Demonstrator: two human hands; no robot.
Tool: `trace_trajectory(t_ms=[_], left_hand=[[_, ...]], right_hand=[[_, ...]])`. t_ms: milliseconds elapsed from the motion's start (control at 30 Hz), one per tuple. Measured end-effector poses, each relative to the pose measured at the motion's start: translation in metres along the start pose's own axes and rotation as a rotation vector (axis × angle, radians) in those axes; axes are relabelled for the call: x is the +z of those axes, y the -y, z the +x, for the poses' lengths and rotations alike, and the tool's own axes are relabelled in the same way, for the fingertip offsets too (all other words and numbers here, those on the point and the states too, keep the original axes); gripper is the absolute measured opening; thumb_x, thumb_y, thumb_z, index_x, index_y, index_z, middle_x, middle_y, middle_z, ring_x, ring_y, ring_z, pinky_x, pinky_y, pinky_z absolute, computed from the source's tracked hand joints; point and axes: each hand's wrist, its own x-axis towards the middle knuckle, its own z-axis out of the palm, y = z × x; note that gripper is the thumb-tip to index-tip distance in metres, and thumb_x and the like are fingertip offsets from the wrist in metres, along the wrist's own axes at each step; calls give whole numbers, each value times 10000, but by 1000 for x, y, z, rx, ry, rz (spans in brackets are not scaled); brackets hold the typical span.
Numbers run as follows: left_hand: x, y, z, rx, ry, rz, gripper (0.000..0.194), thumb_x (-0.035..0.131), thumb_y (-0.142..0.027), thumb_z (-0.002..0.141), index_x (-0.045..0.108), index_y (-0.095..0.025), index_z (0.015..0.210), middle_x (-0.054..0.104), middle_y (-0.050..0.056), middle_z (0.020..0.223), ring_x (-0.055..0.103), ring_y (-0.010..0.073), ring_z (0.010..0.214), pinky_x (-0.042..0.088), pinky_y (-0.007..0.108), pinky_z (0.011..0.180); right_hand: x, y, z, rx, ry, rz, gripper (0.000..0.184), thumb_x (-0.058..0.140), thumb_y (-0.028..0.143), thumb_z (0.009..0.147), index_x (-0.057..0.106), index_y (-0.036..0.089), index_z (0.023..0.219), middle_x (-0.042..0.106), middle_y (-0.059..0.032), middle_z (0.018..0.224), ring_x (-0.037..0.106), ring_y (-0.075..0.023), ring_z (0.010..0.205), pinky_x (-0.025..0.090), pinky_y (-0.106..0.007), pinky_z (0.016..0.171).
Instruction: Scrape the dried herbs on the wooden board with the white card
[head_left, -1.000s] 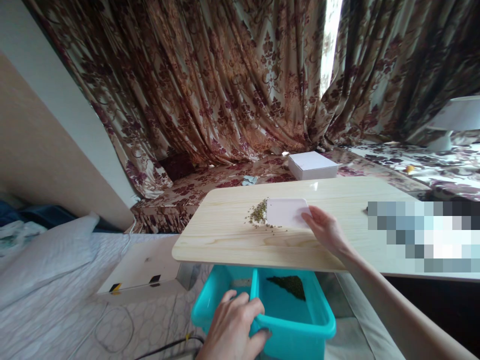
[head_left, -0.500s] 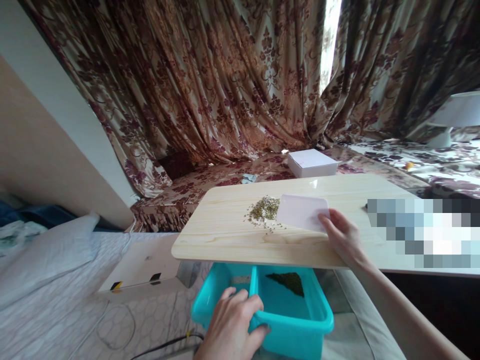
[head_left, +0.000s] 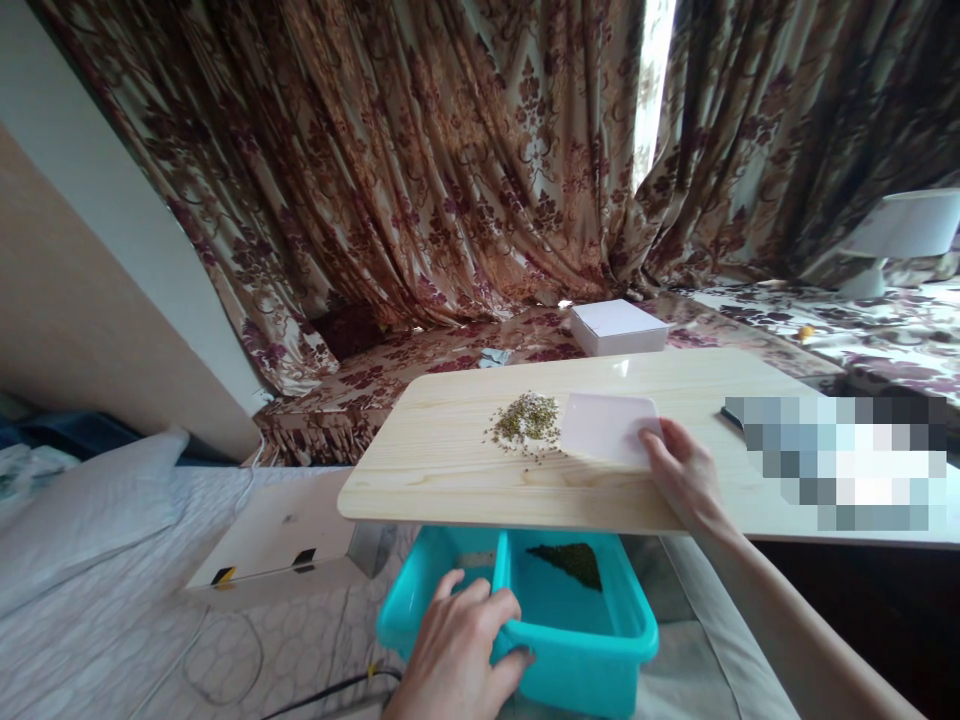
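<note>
Your right hand [head_left: 684,475] has the card [head_left: 609,428] pinched, pile [head_left: 523,420] just beside it
Left hand [head_left: 465,645] is gripping the bin [head_left: 581,640] rim, by the table's [head_left: 450,490] near edge.

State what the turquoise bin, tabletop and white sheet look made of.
Turquoise bin: probably plastic, glossy, with highlights along its moulded rim. Tabletop: wood or laminate, smooth, showing pale grain and a reflection. White sheet: perhaps plastic, fairly matte, flat with rounded corners.

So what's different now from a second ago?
The right hand has moved the pale flat piece rightward over the table, and more of the grain pile shows beside it. Nothing was grabbed or let go. The left hand is still on the blue tub.
</note>
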Motion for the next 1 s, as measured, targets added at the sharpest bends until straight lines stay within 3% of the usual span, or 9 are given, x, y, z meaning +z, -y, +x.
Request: trace_trajectory(t_ms=[433, 1000], left_hand=[[-2, -2, 0, 2, 5, 11, 119, 631, -190, 750, 618, -257, 848, 599, -26, 841, 564, 178, 905, 204, 424, 1069], [3, 2, 0, 32, -36, 11, 120, 639, -187, 740, 613, -260, 832, 598, -34, 823, 577, 174, 873, 225, 441, 1063]], right_hand=[[0, 0, 0, 50, -15, 0, 144, 518, 328, 688, 570, 194, 699, 573, -3, 621, 517, -165, 604, 392, -267, 544], [6, -2, 1, 28, 131, 141, 143, 562, 335, 676, 579, 195, 701, 601, -1, 625, 558, -162, 626, 427, -249, 545]])
